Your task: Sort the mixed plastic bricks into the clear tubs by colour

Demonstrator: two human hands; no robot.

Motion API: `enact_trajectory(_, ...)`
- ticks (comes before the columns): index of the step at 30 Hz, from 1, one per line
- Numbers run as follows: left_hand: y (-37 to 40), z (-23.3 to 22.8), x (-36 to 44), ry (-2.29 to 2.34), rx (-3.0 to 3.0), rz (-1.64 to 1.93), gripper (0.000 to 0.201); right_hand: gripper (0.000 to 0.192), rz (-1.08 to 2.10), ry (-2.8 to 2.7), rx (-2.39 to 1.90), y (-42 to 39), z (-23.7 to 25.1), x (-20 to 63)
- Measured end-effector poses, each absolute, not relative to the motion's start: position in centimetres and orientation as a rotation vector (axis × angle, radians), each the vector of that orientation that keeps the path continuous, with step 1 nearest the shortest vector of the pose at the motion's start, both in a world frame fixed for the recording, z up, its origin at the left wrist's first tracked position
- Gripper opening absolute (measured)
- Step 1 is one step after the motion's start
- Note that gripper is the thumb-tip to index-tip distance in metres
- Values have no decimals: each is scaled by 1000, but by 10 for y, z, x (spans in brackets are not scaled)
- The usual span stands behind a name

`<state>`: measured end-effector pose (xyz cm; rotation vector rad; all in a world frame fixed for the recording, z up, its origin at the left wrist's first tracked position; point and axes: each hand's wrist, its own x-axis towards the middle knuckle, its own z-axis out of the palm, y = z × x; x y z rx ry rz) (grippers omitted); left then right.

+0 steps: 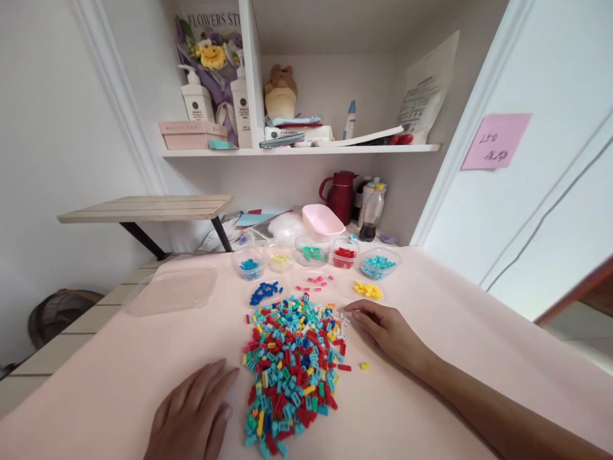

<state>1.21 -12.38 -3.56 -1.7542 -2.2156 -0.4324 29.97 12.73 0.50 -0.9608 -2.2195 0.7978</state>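
Note:
A heap of small mixed plastic building bricks (292, 364), mostly turquoise and red with some yellow, blue, green and white, lies on the pink tabletop. My left hand (191, 409) rests palm down to the left of the heap, fingers loosely spread, holding nothing. On the other side, my right hand (383, 326) reaches in with fingers stretched out. Its fingertips are at the heap's upper right edge, beside a few white bricks (343, 326). I see nothing held in it. A single yellow brick (364, 366) lies apart, below the right hand.
Behind the heap stand clear tubs of sorted bricks: blue (266, 292), pink (313, 282), yellow (368, 290), green (312, 253), red (344, 257) and turquoise (378, 265). A clear lid-like tray (171, 291) lies left. Farther back are a pink basin (324, 220) and a red jug (341, 197).

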Motion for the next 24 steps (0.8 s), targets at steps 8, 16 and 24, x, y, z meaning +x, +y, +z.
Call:
enact_trajectory(8,-125,-20,23,-2237,-1737,-298,45,31,882,-2259,-881,120,3,303)
enact_trajectory(16,-123,-3,38,-2309,-1721,-304,44,33,880,-2242,-832,118,0,308)
enact_trajectory(24,-126,2,41,-2394,-1754,-328,43,29,454,-2413,-605,117,-12,307)
